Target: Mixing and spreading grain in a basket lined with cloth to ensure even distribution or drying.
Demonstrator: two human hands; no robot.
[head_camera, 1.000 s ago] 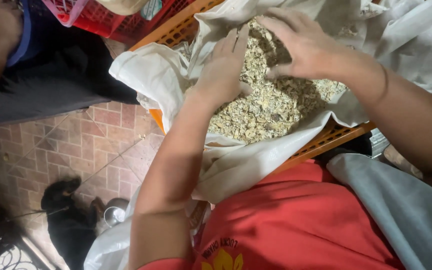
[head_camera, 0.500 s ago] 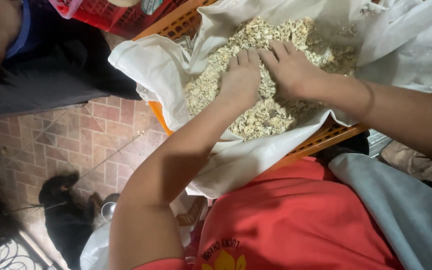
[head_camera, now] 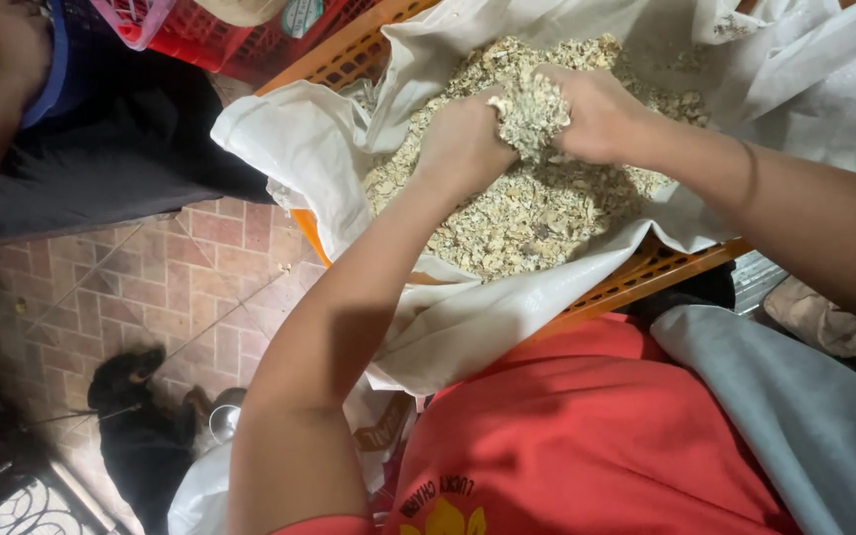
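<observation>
Cloth: one white cloth (head_camera: 468, 327) lining our one orange crate (head_camera: 646, 282).
Flakes: one pale flake heap (head_camera: 537, 213).
Hands: our two, left hand (head_camera: 463, 149) and right hand (head_camera: 596, 114), clamped together on a flake clump (head_camera: 532, 114) at 12 o'clock.

Left hand (head_camera: 463, 147) and right hand (head_camera: 596, 111) now closed together, lifting a clump of pale flakes (head_camera: 529, 111), no longer pressed flat into the heap

Pale flaky grain heap (head_camera: 537, 198) on white cloth (head_camera: 289, 149), clump lifted between hands (head_camera: 532, 124)

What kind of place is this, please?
Probably an informal home or yard workspace, not a factory: a brick-paved floor, an orange plastic crate lined with white cloth and holding pale flaky material, and a black dog lying nearby.
</observation>
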